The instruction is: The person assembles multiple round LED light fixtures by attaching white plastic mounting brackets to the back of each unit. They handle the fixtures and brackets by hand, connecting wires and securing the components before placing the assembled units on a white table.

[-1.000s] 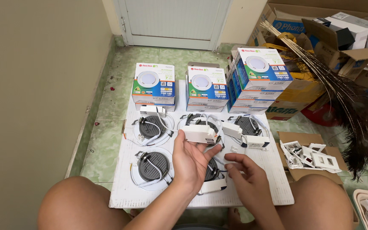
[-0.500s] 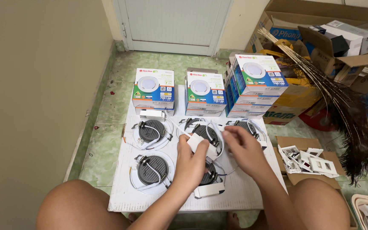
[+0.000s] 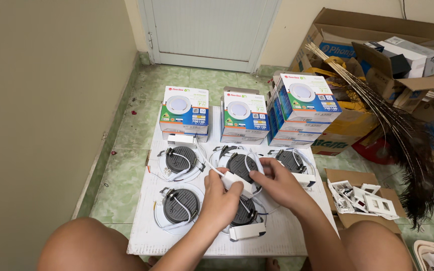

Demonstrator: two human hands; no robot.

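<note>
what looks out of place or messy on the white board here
One white driver box lies loose and askew at the board's front edge, apart from the neat rows of downlights. Beside the board, white switch plates are heaped untidily on a cardboard flap. Nothing looks damaged.

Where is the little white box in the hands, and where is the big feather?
white driver box point(image 3: 238, 183), head view, on its top face between both hands.
peacock feather point(image 3: 418, 175), head view, on its dark plume end.

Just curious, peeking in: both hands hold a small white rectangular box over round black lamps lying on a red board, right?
Nearly. Both the left hand and right hand hold the small white rectangular box over the round black lamps, but the head view shows the board is white, not red.
</note>
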